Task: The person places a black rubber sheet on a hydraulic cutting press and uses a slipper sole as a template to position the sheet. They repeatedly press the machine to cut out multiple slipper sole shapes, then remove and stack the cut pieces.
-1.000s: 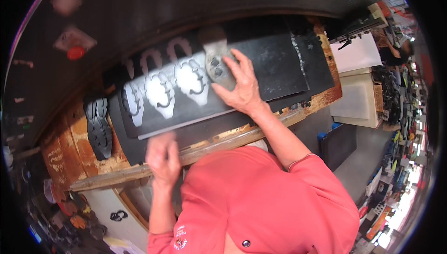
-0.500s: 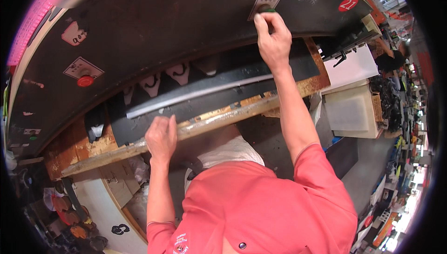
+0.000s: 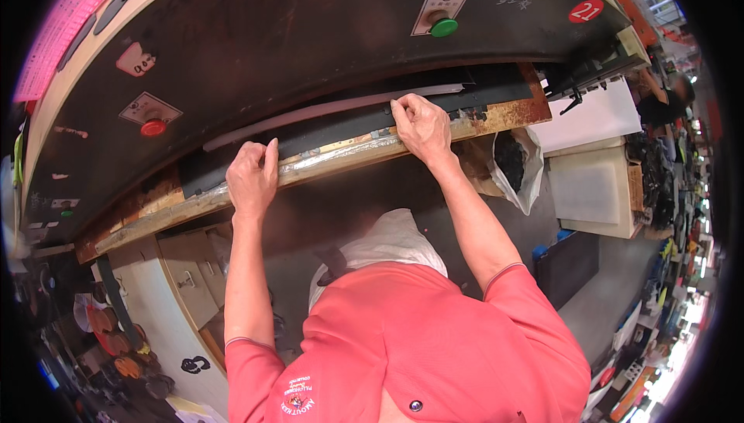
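Note:
A worn wooden board [image 3: 508,115] with a black mat [image 3: 310,130] on top juts out from under a dark machine panel [image 3: 302,27]. Clear tape wraps part of its front edge. My left hand [image 3: 252,179] is curled over that edge left of the middle, thumb raised. Farther right, my right hand [image 3: 425,127] has its fingers bent and closed at the same edge, beside the mat; its fingertips are partly hidden. A long pale strip [image 3: 333,109] lies across the mat beyond both hands.
On the panel sit a green push button [image 3: 444,27] at right and a red one [image 3: 153,127] at left. A black lever [image 3: 573,101] sticks out at right. Below it stand an open white bag [image 3: 527,171] and a pale box [image 3: 593,190]. A pale cabinet [image 3: 147,299] is at lower left.
My right hand has left the green button and come down to the board's edge. The board sits farther under the panel, and the pale cut shapes on it are out of sight.

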A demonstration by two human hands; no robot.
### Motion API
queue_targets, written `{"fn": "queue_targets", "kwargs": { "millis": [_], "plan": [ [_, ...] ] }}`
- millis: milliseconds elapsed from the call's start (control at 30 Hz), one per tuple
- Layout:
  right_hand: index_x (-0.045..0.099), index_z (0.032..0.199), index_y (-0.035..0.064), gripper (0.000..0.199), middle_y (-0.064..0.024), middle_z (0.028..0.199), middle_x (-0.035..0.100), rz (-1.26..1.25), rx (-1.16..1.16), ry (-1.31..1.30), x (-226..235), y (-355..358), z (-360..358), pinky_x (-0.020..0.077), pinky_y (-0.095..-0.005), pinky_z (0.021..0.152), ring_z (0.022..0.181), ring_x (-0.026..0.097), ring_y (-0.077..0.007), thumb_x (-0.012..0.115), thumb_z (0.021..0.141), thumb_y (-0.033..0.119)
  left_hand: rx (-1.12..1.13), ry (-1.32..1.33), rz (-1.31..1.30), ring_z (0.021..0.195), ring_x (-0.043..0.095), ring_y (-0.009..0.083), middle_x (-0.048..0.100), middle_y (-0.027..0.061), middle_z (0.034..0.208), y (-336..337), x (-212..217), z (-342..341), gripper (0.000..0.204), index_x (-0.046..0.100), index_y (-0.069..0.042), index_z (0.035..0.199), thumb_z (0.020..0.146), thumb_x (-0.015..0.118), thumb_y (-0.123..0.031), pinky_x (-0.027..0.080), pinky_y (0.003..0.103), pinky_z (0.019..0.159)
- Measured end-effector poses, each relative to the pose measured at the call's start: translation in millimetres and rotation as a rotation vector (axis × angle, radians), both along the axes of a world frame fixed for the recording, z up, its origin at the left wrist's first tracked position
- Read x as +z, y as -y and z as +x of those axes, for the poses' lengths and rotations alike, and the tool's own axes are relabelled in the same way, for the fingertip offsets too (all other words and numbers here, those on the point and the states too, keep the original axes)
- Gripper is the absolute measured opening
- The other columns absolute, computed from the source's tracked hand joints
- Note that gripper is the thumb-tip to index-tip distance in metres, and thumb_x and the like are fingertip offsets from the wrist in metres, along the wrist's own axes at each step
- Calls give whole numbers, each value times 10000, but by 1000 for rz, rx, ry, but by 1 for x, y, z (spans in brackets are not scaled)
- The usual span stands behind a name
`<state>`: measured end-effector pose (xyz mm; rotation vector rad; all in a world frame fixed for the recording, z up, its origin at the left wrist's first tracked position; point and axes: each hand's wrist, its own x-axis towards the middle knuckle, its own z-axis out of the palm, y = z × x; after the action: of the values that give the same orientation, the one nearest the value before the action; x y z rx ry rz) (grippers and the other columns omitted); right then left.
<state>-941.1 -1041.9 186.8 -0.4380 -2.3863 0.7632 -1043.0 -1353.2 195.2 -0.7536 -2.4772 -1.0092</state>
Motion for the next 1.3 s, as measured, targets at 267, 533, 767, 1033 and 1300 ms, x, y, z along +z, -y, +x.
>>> {"fn": "queue_targets", "kwargs": {
  "millis": [267, 533, 767, 1033, 1300],
  "plan": [
    [741, 873, 41, 206, -157, 869, 758, -63, 34, 57, 7, 2, 3, 571, -482, 733, 811, 728, -408, 714, 958, 226, 29, 24, -33, 668, 636, 353, 651, 167, 777, 1, -4, -1, 291, 668, 21, 815, 993, 777, -182, 508, 403, 634],
    [738, 880, 32, 220, -158, 819, 739, -74, 49, 88, 0, -1, 12, 561, -458, 698, 739, 716, -388, 723, 964, 235, 49, 43, -3, 691, 637, 385, 642, 143, 794, 2, -5, 8, 309, 629, -17, 783, 977, 784, -200, 506, 446, 628],
    [750, 895, 23, 238, -34, 600, 509, -243, -25, 194, 6, -8, 9, 411, -305, 555, 550, 446, -101, 771, 980, 244, 10, 104, -35, 672, 629, 390, 634, 148, 787, -3, 5, 6, 290, 614, -22, 775, 957, 799, -152, 503, 453, 610],
    [703, 1255, -57, 478, -228, 1262, 686, -134, 147, 26, 43, 1, -73, 573, -424, 949, 1095, 701, -326, 827, 906, 246, -118, 320, -11, 688, 665, 367, 667, 132, 802, -15, 26, -9, 215, 668, -22, 801, 939, 800, -119, 527, 450, 619],
    [631, 1429, -29, 771, -375, 1523, 484, 52, 141, 221, 28, 29, -155, 447, -510, 1174, 1390, 507, -513, 889, 762, 259, -366, 153, 11, 1457, 526, 432, 597, 258, 1508, -124, 22, -130, 414, 608, 30, 1425, 1011, 589, 25, 435, 499, 1208]
  ]
}}
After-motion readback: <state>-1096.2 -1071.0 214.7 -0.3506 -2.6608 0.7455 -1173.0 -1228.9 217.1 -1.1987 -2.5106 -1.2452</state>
